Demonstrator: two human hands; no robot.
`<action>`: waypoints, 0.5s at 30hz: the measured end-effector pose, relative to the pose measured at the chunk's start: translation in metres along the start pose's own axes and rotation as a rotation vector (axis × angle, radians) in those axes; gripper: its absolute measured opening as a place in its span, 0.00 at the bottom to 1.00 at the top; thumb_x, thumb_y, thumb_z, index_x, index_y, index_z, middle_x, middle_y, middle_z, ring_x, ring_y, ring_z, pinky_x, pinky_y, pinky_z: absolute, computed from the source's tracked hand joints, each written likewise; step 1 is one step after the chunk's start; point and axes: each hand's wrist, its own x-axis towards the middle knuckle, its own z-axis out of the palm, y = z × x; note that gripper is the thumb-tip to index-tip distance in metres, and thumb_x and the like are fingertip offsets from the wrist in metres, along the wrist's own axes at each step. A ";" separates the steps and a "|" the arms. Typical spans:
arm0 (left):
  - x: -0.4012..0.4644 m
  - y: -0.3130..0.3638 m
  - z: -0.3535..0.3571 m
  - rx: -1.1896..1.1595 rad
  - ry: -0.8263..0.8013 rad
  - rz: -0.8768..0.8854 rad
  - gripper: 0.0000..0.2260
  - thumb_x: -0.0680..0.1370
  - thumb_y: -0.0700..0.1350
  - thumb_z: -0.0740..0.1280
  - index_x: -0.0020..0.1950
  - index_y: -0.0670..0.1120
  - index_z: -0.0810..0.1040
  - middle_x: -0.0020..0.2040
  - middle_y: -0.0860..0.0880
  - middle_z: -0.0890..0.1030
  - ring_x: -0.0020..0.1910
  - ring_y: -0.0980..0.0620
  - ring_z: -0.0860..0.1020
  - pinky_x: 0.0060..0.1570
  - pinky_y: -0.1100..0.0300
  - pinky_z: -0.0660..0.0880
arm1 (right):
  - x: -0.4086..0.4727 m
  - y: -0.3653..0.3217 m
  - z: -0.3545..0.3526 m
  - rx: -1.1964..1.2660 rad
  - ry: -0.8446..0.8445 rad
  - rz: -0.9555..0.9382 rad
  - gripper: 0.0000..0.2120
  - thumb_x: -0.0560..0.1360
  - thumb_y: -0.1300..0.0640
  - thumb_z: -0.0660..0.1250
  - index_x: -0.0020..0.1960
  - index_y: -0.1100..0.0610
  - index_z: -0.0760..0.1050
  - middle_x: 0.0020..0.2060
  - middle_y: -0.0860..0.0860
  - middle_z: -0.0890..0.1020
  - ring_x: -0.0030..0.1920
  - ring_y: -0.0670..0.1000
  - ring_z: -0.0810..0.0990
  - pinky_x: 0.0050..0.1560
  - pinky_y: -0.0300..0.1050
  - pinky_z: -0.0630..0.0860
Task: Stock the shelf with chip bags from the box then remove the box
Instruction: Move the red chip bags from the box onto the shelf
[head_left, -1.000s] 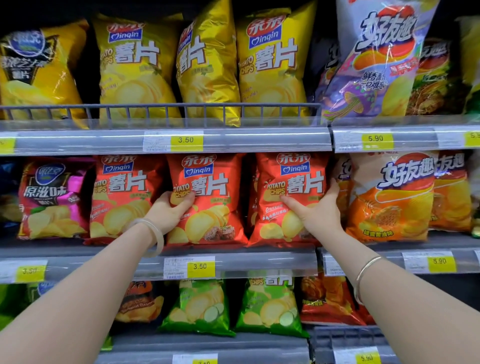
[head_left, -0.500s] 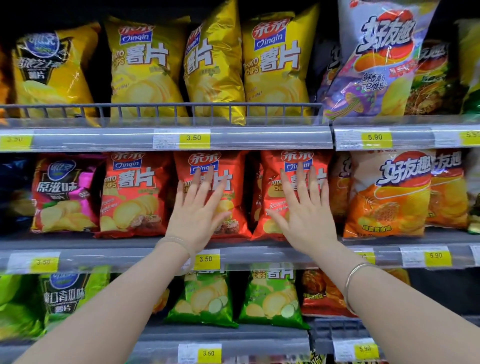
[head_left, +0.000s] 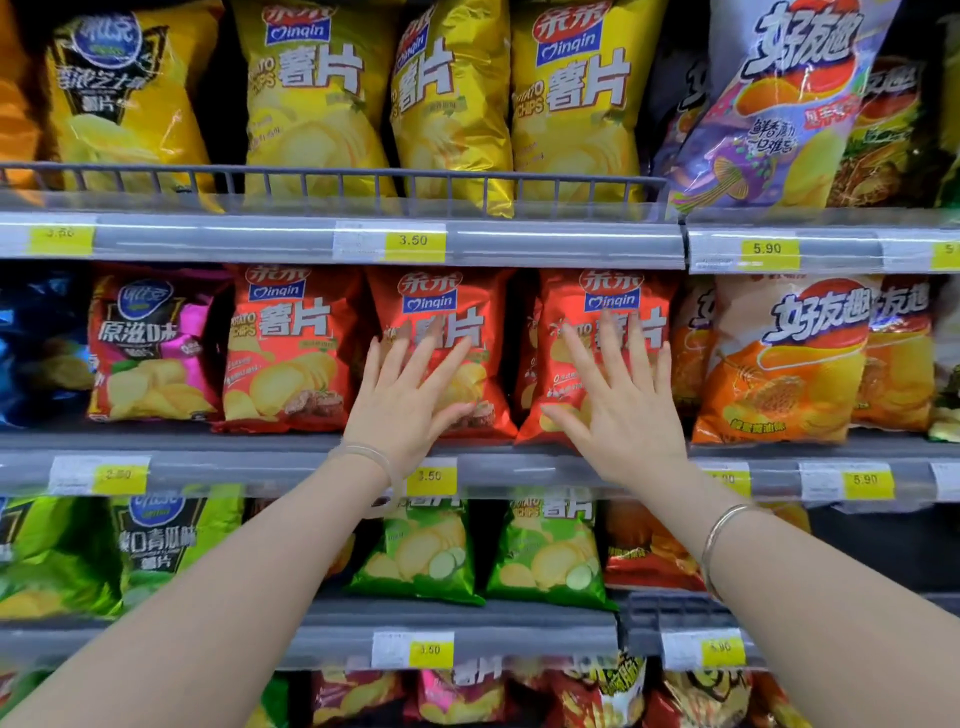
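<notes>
Three red chip bags stand upright in a row on the middle shelf (head_left: 260, 457). My left hand (head_left: 408, 397) lies flat with fingers spread against the front of the middle red bag (head_left: 441, 306). Spread the same way, my right hand (head_left: 621, 402) presses on the right red bag (head_left: 618, 301). Neither hand grips anything. The left red bag (head_left: 291, 348) stands untouched beside them. No box is in view.
Yellow chip bags (head_left: 571, 98) fill the upper shelf behind a grey wire rail (head_left: 332, 179). Green bags (head_left: 421, 556) sit on the shelf below. Orange bags (head_left: 789, 364) stand right of my right hand, a pink-and-red bag (head_left: 150, 348) at the left. Price tags line the shelf edges.
A second ago both hands gripped the lower parts of the two red bags. They have since let go and opened flat against the bag fronts, drifting slightly down and right.
</notes>
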 end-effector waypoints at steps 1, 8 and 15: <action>-0.007 -0.003 -0.002 -0.031 -0.005 0.013 0.26 0.74 0.60 0.51 0.70 0.52 0.61 0.67 0.42 0.74 0.63 0.36 0.75 0.60 0.36 0.68 | -0.006 -0.006 -0.002 0.015 -0.013 0.007 0.36 0.71 0.33 0.48 0.76 0.48 0.54 0.75 0.58 0.60 0.75 0.64 0.57 0.70 0.67 0.56; -0.125 -0.040 0.004 -0.342 -0.116 -0.008 0.26 0.76 0.56 0.56 0.64 0.38 0.73 0.59 0.38 0.78 0.57 0.38 0.76 0.59 0.49 0.70 | -0.106 -0.097 0.008 0.115 -0.118 0.161 0.34 0.75 0.40 0.57 0.74 0.58 0.59 0.74 0.60 0.61 0.71 0.63 0.64 0.69 0.66 0.58; -0.295 -0.085 0.072 -0.410 -0.280 -0.147 0.17 0.77 0.48 0.62 0.57 0.35 0.74 0.50 0.36 0.77 0.51 0.37 0.75 0.53 0.49 0.69 | -0.245 -0.198 0.044 0.169 -0.451 0.361 0.32 0.77 0.47 0.60 0.74 0.63 0.56 0.70 0.60 0.65 0.69 0.61 0.64 0.67 0.55 0.63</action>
